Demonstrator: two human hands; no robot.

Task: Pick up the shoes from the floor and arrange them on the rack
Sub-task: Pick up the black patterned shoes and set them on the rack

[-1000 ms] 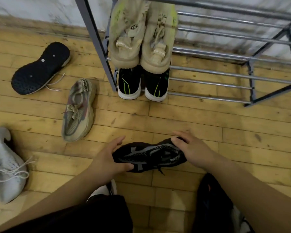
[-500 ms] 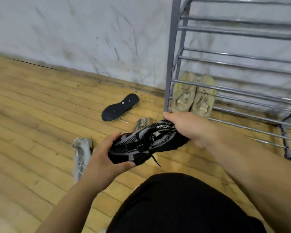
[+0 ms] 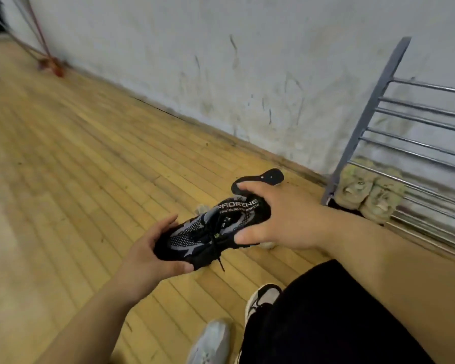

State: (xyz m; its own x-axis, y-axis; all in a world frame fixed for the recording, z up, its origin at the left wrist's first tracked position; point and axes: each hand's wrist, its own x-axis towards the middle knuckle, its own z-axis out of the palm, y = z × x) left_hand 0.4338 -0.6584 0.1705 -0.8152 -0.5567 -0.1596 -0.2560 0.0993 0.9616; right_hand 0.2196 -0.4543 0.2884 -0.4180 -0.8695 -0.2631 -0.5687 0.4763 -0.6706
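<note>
A black and grey sneaker (image 3: 210,232) is held in the air above the wooden floor by both hands. My left hand (image 3: 150,256) grips its toe end from below. My right hand (image 3: 281,219) grips its heel end, fingers spread over the collar. The grey metal rack (image 3: 363,122) stands at the right against the wall, with a beige pair of shoes (image 3: 365,193) on a low shelf. A black sole-up shoe (image 3: 268,178) lies on the floor behind my right hand. A light grey sneaker (image 3: 210,342) lies at the bottom edge.
A scuffed white wall (image 3: 247,61) runs along the back. A red-footed stand (image 3: 50,64) leans at the far left. My black-clad leg (image 3: 326,316) and a black and white shoe (image 3: 260,300) on my foot fill the lower right. Wooden floor (image 3: 76,166) stretches left.
Both hands took the black sneaker off the floor and lifted it. My view rose and swung left, so the rack now sits at the right edge.
</note>
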